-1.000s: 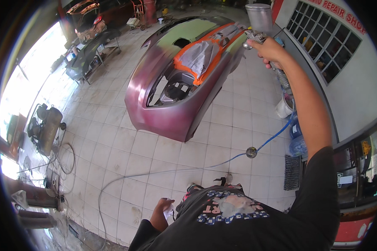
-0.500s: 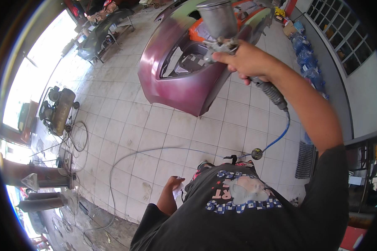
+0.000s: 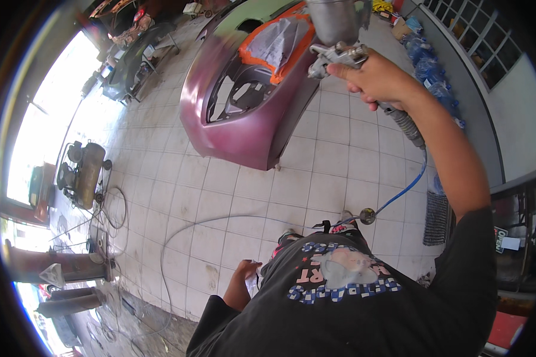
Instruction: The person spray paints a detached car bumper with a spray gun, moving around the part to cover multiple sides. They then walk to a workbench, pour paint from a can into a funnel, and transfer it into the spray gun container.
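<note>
Evidently the right hand [image 3: 380, 76] has its grip closed on the spray gun [image 3: 339, 58], held up near the bumper [image 3: 235, 143]; the left hand [image 3: 244, 272] seems curled round a pale thing [image 3: 254, 279]. The hose [image 3: 411, 185] could snag underfoot, jerking the spray gun into the bumper.

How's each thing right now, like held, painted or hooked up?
Right hand: closed around the spray gun.
Spray gun: held, cup on top.
Left hand: closed on a crumpled white thing.
Blue hose: joined to the spray gun.
Car panel: part plum, part pale green.
Grey sheet: orange-edged, on the car panel.
Compressor: can't tell if running.
</note>
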`<action>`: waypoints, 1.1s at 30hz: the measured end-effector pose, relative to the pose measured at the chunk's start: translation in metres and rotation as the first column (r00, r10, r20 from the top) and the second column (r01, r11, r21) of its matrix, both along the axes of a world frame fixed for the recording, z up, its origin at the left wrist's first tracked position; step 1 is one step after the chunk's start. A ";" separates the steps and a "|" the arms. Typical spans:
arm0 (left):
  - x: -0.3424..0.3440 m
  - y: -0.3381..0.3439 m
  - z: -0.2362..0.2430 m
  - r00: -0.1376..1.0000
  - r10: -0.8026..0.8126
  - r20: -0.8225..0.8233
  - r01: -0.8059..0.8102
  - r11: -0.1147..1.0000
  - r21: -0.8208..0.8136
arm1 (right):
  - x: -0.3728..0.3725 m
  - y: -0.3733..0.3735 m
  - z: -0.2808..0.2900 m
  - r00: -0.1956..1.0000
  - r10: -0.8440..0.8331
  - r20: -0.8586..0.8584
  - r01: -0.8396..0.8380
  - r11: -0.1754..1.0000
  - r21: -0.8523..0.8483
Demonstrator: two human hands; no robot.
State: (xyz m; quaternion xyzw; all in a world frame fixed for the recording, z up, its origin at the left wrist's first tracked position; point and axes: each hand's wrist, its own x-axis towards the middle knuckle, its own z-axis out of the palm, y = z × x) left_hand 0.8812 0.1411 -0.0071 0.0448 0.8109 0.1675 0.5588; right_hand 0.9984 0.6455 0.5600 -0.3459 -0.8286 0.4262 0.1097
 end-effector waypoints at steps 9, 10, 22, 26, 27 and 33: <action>0.012 0.108 0.036 0.992 -0.119 -0.038 0.118 0.993 -0.019 | 0.075 0.160 0.009 0.974 -0.115 -0.195 0.138 0.985 0.106; 0.016 0.118 0.030 0.988 -0.139 -0.073 0.139 0.990 -0.002 | 0.078 0.177 0.011 0.968 -0.112 -0.224 0.137 0.985 0.101; 0.150 0.303 0.040 0.992 0.020 -0.126 -0.005 0.993 0.118 | 0.106 0.278 -0.010 0.928 0.168 -0.332 -0.255 0.937 -0.239; 0.181 0.352 0.048 0.996 -0.028 -0.080 0.027 1.000 -0.004 | 0.110 0.308 -0.009 0.919 0.229 -0.321 -0.326 0.899 -0.293; 0.182 0.350 0.047 0.994 -0.064 -0.087 0.059 0.997 -0.056 | 0.102 0.317 -0.009 0.919 0.229 -0.322 -0.326 0.898 -0.294; 0.184 0.357 0.028 0.999 0.047 0.010 -0.044 0.973 -0.228 | 0.057 0.409 -0.007 0.920 0.206 -0.333 -0.306 0.909 -0.284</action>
